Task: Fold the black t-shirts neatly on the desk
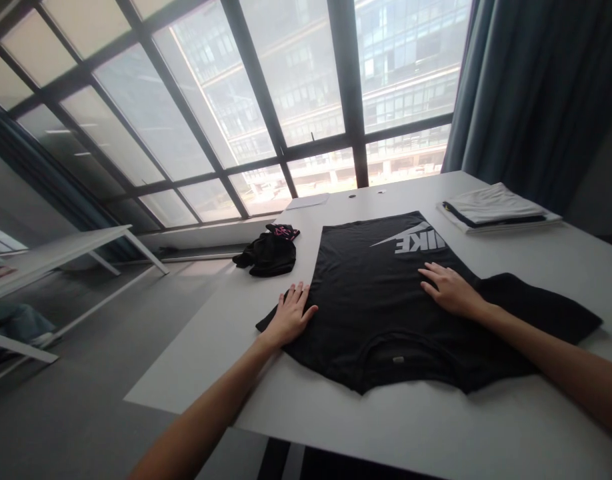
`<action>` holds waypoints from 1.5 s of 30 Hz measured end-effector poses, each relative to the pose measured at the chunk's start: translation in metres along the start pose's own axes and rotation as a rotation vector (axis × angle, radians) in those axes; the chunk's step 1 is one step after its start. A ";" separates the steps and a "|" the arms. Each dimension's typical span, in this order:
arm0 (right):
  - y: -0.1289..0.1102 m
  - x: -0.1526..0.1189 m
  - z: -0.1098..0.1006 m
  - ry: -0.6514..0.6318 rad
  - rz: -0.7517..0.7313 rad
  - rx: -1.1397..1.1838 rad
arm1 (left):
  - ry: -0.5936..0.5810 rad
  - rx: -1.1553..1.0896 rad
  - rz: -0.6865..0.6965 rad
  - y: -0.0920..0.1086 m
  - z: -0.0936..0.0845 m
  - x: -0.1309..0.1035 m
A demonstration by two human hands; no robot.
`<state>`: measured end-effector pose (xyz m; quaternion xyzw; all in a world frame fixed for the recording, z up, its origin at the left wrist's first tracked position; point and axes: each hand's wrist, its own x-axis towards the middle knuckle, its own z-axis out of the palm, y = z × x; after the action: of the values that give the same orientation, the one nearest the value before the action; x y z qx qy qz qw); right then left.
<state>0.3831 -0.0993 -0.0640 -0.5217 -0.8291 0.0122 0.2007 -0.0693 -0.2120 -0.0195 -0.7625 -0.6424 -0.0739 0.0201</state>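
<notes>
A black T-shirt (371, 287) with a pale printed logo lies spread on the white table (186, 373), its neckline toward me. My left hand (289, 315) rests with fingers stretched out on the shirt's left edge, by the sleeve. On the right part of the shirt, just below the logo, my right hand (451, 290) lies with its fingers extended. Neither hand holds anything. The right sleeve reaches out past my right forearm, which covers part of it.
A crumpled black garment (273, 253) with pink print lies near the table's left edge. Folded white and dark clothes (496, 207) are stacked at the back right. Another white table (61, 250) stands across the floor to the left. Windows and a dark curtain (526, 100) rise behind.
</notes>
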 end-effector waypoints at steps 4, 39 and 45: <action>-0.017 -0.003 -0.020 0.063 -0.063 0.000 | 0.035 -0.110 0.239 0.049 -0.030 0.009; -0.070 -0.066 -0.047 -0.105 -0.194 0.156 | -0.443 -0.600 1.269 0.200 -0.028 -0.016; -0.068 -0.070 -0.042 -0.173 -0.244 0.143 | -0.313 -0.502 1.200 0.199 -0.020 -0.014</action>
<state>0.3655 -0.1994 -0.0318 -0.3987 -0.8974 0.0916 0.1652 0.1221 -0.2629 0.0114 -0.9708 -0.0657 -0.0856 -0.2141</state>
